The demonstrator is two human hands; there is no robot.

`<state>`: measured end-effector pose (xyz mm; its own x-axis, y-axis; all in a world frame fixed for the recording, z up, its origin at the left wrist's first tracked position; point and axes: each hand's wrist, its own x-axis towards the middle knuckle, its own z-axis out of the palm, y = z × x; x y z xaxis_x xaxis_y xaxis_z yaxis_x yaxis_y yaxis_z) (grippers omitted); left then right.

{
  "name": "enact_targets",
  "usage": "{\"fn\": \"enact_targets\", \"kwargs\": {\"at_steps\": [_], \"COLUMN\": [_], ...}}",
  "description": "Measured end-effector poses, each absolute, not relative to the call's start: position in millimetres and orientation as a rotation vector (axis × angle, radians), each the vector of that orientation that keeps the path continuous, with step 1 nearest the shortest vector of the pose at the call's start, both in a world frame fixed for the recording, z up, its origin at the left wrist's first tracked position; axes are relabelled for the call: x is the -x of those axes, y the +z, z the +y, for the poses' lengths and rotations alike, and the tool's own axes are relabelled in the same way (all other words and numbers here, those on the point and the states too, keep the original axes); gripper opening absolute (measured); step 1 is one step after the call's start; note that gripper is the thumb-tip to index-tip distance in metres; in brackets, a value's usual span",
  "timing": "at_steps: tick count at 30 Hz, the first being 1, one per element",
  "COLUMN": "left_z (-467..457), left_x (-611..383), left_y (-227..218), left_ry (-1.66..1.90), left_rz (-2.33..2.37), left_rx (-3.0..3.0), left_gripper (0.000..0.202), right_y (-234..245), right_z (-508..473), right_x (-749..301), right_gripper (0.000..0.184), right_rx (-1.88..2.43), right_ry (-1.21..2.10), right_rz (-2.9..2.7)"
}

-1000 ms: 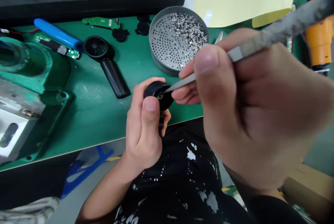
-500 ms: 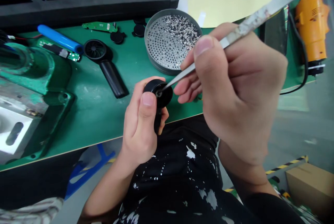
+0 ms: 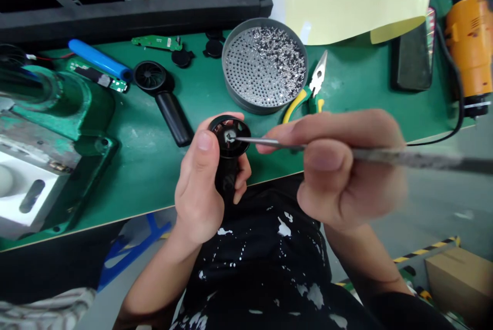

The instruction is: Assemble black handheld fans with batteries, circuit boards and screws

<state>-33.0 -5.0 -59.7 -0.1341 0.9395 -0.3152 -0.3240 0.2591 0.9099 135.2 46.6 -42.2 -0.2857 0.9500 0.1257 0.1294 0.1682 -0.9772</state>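
- A green machine (image 3: 90, 123) is standing on the green tabletop (image 3: 142, 176) at the far left.
- A blue tube (image 3: 100, 60) is lying behind it, just beside a second fan (image 3: 173, 114), which is resting head away from the person.
- The left hand (image 3: 200, 191) is keeping its fingers wrapped around a black held fan (image 3: 227, 172), closed on its neck and handle; this fan is sitting above the tabletop's front edge, its round open head facing up.
- A round grey tray (image 3: 246, 76) is standing behind the held fan, with screws (image 3: 285, 53) piling up on its right part.
- Pliers (image 3: 316, 79) are lying just beside the tray.
- The right hand (image 3: 354, 186) is pinching a slim metal tool (image 3: 400, 157) between closed fingers; its tip is pointing into the fan head's centre, though contact is unclear.
- An orange tool (image 3: 468, 45) is sitting at the far right.
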Motion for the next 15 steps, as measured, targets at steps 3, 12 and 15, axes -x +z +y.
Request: {"fn": "enact_targets", "kwargs": {"at_steps": [3, 12, 15], "left_z": [-5, -5, -6], "left_x": [32, 27, 31], "left_y": [-58, -55, -58], "left_ry": [1.239, 1.289, 1.276], "left_rz": [1.258, 1.270, 1.222], "left_rx": [-0.648, -0.640, -0.654], "left_gripper": [0.047, 0.043, 0.047], "right_y": [-47, -62, -68], "right_z": [39, 25, 26], "right_x": [-135, -134, -138], "right_gripper": [0.019, 0.016, 0.021], "right_rx": [1.051, 0.917, 0.907], "right_ry": [1.181, 0.891, 0.934], "right_rz": [-1.658, -1.799, -1.791]}}
